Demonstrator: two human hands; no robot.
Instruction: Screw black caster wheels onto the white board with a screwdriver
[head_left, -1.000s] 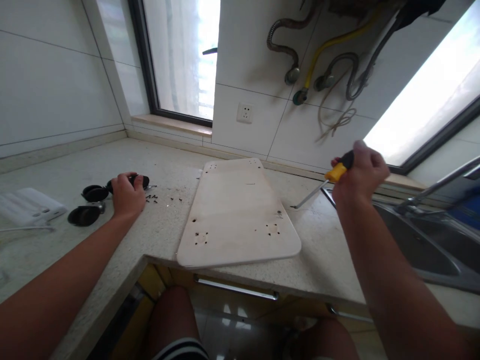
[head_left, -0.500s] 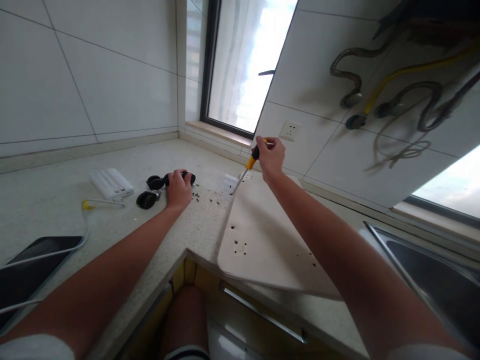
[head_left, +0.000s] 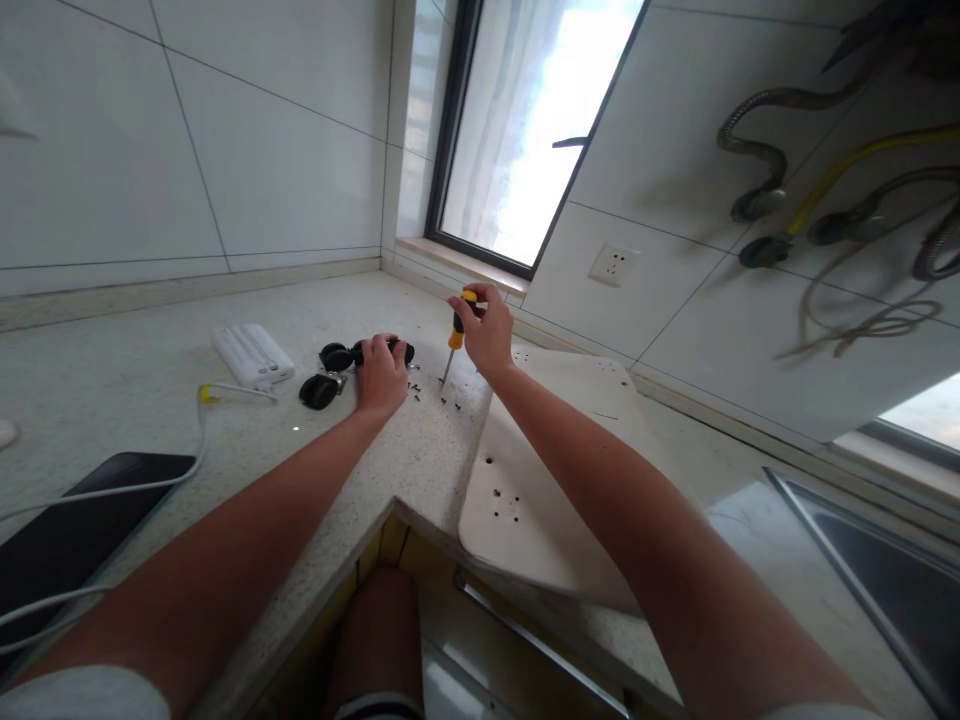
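Note:
In the head view, my right hand [head_left: 486,325] grips a yellow-and-black screwdriver [head_left: 455,342] by its handle. The shaft points down, its tip at the small dark screws [head_left: 443,401] scattered on the countertop; whether a screw clings to the tip is too small to tell. My left hand [head_left: 382,375] is closed over a black caster wheel [head_left: 405,352] resting on the counter. Two more wheels, an upper caster [head_left: 335,357] and a lower caster [head_left: 319,391], lie just left of it. A pale board [head_left: 555,500] with drilled holes lies under my right forearm.
A white power bank [head_left: 253,355] and a white cable [head_left: 201,440] lie on the left, near a dark tablet-like slab [head_left: 97,500]. To the right is a metal sink [head_left: 817,540]. Hoses [head_left: 780,150] and a wall socket [head_left: 615,265] are on the tiled wall.
My right hand has carried the screwdriver left, from the board's edge to the loose screws, and the shaft is more upright. My left hand stays at the casters. The whole view has shifted.

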